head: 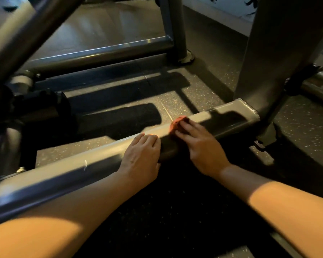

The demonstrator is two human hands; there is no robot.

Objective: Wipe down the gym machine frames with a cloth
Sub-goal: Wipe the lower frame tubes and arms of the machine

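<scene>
A grey steel base beam (67, 164) of the gym machine runs low across the floor from lower left to middle right. My right hand (201, 146) presses a small orange-red cloth (176, 123) against the top of the beam, and the fingers cover most of the cloth. My left hand (142, 155) rests on the same beam just left of it, with fingers laid over the top edge. The two hands are a short gap apart.
A wide grey upright post (280, 53) rises from the beam's right end. A diagonal tube (32, 28) crosses the upper left above a black roller pad (119, 120). A rear frame rail (101, 54) lies behind on speckled rubber flooring (213, 79).
</scene>
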